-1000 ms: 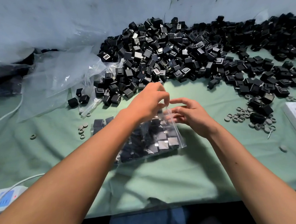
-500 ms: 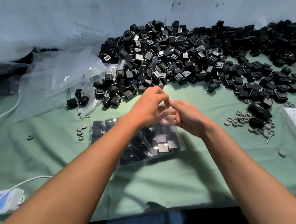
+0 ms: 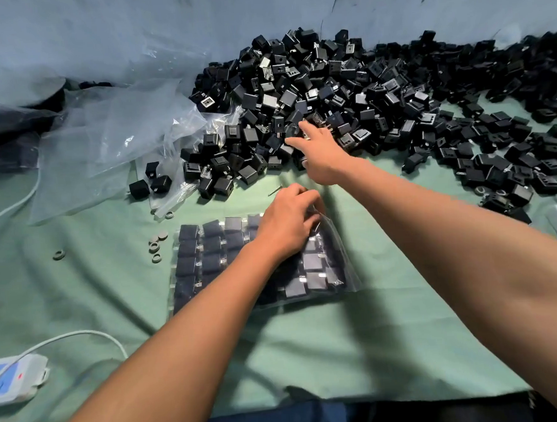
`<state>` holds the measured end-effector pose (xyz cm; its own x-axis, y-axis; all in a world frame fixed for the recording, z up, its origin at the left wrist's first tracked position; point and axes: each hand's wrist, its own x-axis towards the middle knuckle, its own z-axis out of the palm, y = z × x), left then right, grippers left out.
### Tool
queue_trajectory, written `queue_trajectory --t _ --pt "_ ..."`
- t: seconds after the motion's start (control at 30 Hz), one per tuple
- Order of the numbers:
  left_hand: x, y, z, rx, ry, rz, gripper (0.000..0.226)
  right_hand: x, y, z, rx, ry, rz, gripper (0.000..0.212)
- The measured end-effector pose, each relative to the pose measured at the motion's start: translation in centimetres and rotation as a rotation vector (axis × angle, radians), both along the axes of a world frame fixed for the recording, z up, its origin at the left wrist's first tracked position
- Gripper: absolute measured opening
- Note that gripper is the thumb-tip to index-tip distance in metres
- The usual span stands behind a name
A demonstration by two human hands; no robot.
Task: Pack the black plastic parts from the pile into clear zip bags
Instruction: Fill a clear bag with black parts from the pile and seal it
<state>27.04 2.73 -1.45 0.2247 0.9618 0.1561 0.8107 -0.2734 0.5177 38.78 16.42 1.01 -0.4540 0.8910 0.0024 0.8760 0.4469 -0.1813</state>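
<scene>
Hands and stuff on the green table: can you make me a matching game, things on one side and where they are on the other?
Things:
1. left hand
2. right hand
3. grey rings
4. white power strip

Places:
A. near left corner of the table
B. reaching into the pile of black parts
C. gripping the top of the filled zip bag
D. on the cloth just left of the bag

Pairs: 1-C, 2-B, 3-D, 4-A

Black plastic parts [image 3: 344, 86] semi-matt; zip bag [image 3: 336, 266] glossy clear film; cloth [image 3: 96, 287] matt green.
</scene>
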Motion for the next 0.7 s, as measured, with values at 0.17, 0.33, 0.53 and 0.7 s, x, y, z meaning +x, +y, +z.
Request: queue_trajectory --t 0.17,0.33,0.53,0.7 --pt "0.0 0.2 -0.5 0.014 0.017 0.012 0.013 -1.3 0.1 -0.8 0.102 0.019 -0.08 0.028" --pt "-0.1 0.2 -0.5 0.002 0.005 0.026 0.01 -0.2 -2.1 -1.0 0.05 0.392 -0.209 0.021" --pt "-0.3 -0.1 -0.1 -0.053 -0.135 0.053 0.011 3.1 -7.9 -1.9 -0.297 1.093 -0.583 0.023" --pt "-0.9 -0.3 0.7 -0.093 -0.237 0.064 0.012 5.8 -12.7 -3.4 -0.427 1.229 -0.476 0.026"
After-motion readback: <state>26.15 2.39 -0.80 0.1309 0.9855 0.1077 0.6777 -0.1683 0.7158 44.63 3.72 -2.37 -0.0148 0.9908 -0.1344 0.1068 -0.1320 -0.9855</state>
